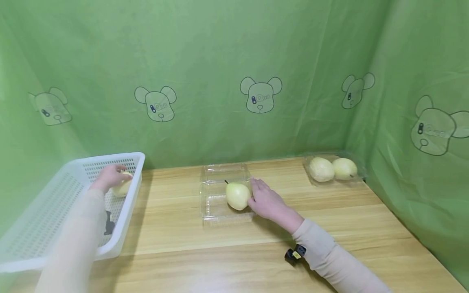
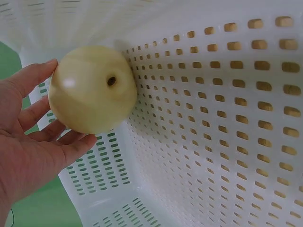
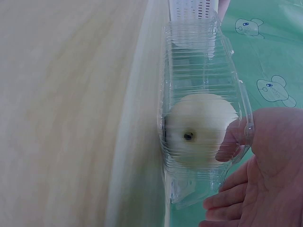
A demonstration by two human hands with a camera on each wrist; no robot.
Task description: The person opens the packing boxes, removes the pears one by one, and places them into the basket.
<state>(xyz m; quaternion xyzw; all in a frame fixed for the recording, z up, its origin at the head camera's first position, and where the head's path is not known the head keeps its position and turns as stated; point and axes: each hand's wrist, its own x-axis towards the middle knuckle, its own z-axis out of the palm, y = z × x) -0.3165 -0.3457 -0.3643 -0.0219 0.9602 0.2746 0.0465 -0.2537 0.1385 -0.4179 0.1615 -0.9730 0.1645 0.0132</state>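
Note:
In the head view, my left hand (image 1: 110, 178) reaches into the white basket (image 1: 137, 179) at the left. Its fingers curl around a pale yellow pear (image 2: 92, 90) beside the perforated basket wall. Another pear (image 1: 238, 196), with a dark stem, sits in an open clear plastic container (image 1: 214, 207) at mid-table. My right hand (image 1: 266, 200) is at that container's right side, its fingers extended. Through the clear plastic in the right wrist view, the right thumb (image 3: 231, 142) shows against the pear; the other fingers lie outside the container.
A clear container (image 1: 311, 179) with two pears (image 1: 322, 169) stands at the table's back right. Green cloth (image 1: 209, 122) printed with bear heads hangs behind the wooden table (image 1: 176, 232) and along its sides. A black wrist camera (image 1: 294, 255) hangs under the right sleeve.

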